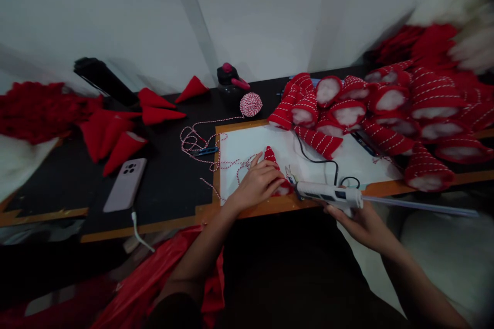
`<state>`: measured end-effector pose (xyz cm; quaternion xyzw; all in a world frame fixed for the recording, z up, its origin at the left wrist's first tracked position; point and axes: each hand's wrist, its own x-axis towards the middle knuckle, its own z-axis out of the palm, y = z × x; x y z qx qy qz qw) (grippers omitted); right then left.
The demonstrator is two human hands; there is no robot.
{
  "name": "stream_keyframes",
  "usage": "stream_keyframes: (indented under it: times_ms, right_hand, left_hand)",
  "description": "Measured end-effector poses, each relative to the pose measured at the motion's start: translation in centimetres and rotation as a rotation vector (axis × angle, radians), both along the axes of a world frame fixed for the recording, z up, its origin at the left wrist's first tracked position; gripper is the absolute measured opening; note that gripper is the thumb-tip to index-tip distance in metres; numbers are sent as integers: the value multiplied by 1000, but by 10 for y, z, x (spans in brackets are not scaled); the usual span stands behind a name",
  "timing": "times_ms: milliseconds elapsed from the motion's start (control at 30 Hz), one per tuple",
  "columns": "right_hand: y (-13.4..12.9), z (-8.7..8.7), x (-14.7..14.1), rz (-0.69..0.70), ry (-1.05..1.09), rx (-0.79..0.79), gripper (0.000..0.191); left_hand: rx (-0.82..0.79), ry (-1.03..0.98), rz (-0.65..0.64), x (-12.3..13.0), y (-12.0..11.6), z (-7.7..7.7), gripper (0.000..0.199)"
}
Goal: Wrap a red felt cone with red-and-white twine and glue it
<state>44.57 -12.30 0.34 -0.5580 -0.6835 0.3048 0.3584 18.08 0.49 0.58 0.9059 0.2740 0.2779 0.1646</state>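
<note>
My left hand (258, 181) rests over a small red felt cone (269, 154) on a white board (247, 141), its fingers curled around the cone. The fingers cover much of the cone's middle. In my right hand (363, 223) is a white glue gun (328, 192), its nozzle pointing left, close to the cone's lower end. A long clear glue stick (420, 205) juts from the gun's back. Red-and-white twine (227, 165) lies in loose loops left of my left hand and leads up to a ball of twine (250, 105).
Stuffed red cones wound with twine (349, 112) are piled at the right. Plain red cones (116, 136), a phone (125, 185) on a cable and a black bottle (227, 82) stand or lie leftward. The gun's black cord (318, 161) crosses the board. Blue-handled snips (208, 151) lie amid the twine.
</note>
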Motion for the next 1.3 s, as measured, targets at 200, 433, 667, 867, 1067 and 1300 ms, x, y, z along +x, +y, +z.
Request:
stream_keyframes:
  times_ms: [200, 433, 667, 867, 1067, 1300]
  right_hand:
    - [0, -4, 2, -28, -7, 11, 13]
    - [2, -10, 12, -124, 47, -82, 29]
    - [26, -10, 36, -410, -413, -115, 52]
    - [32, -1, 6, -517, -448, 266, 35]
    - [38, -3, -54, 39, -70, 172, 18]
    - [45, -15, -76, 9, 3, 212, 12]
  left_hand:
    - [6, -6, -2, 0, 0, -1, 12]
    - [12, -21, 7, -1, 1, -2, 12]
    - [-12, -28, 27, -4, -1, -5, 10]
    - [-28, -82, 80, -4, -5, -5, 12]
    - [-12, -125, 124, -1, -14, 5, 8]
    - [-34, -127, 168, 1, -22, 13, 13]
